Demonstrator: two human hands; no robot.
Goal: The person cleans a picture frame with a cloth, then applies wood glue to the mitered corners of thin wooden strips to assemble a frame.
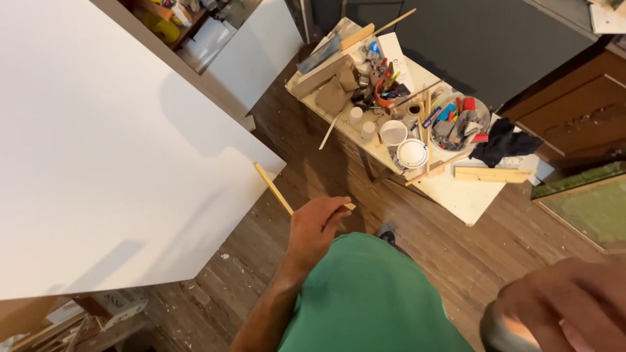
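Thin pale wood stick [280, 192] held slanted beside white board's corner. Grey rounded object [502, 334] gripped at lower right, blurred, partly cut off.

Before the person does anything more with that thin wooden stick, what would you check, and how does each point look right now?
1. Left hand has a firm grip on the wooden stick: ok, fingers are closed around its lower end.
2. Stick's far end against the white panel: cannot tell; it lies at the panel's corner edge, contact unclear.
3. What the right hand holds: cannot tell; a rounded grey object is blurred and cut off.
4. Space between panel and side table: ok, bare wooden floor.
5. Side table tidy: not ok, crowded with cups, tools, wood scraps and a dark cloth.
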